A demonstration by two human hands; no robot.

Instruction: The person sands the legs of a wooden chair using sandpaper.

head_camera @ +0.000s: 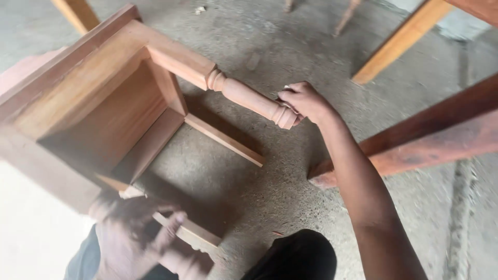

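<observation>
A small wooden stool or table (98, 103) lies tipped on its side on the concrete floor, its underside facing me. One turned leg (244, 96) points to the right. My right hand (306, 101) is closed around the end of that leg, with a small pale piece, perhaps sandpaper, showing at the fingers. My left hand (129, 228), blurred, grips the lower turned leg (181, 254) near the bottom of the view. A thin rail (223, 139) joins the legs.
Reddish wooden beams (425, 140) lie on the floor at the right. A pale plank (399, 41) slants at the top right, and another (78, 13) at the top left. My dark-clothed knee (295, 256) is at the bottom.
</observation>
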